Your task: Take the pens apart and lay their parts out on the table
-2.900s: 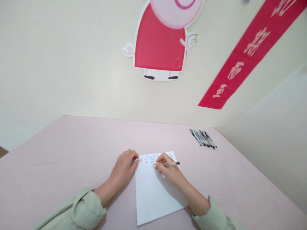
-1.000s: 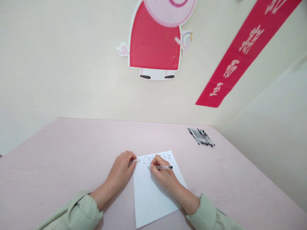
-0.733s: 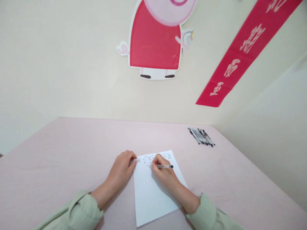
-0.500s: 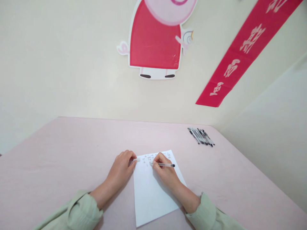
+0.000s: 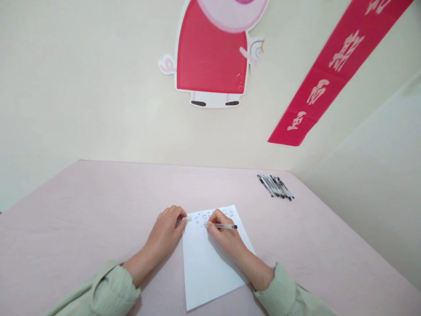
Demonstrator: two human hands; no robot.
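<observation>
A white sheet of paper (image 5: 207, 272) lies slightly turned on the table, with rows of small dark handwriting near its top. My right hand (image 5: 226, 232) rests on it, fingers closed around a clear pen (image 5: 223, 226) with a black end. The pen's tip meets the paper by the written marks, and the pen leans to the right. At the sheet's upper left edge is my left hand (image 5: 169, 226), thumb and forefinger pinched on a small pale piece that looks like a pen cap (image 5: 188, 218). Its other fingers are curled on the tabletop.
Several clear pens with black parts (image 5: 275, 187) lie in a row at the back right of the pink-covered table (image 5: 108, 197). Behind the table, a cartoon cutout (image 5: 212, 57) and a red banner with pale characters (image 5: 315, 87) are on the wall.
My right hand and the pen have shifted very slightly left over the paper. My left hand stays in place with its pinch unchanged.
</observation>
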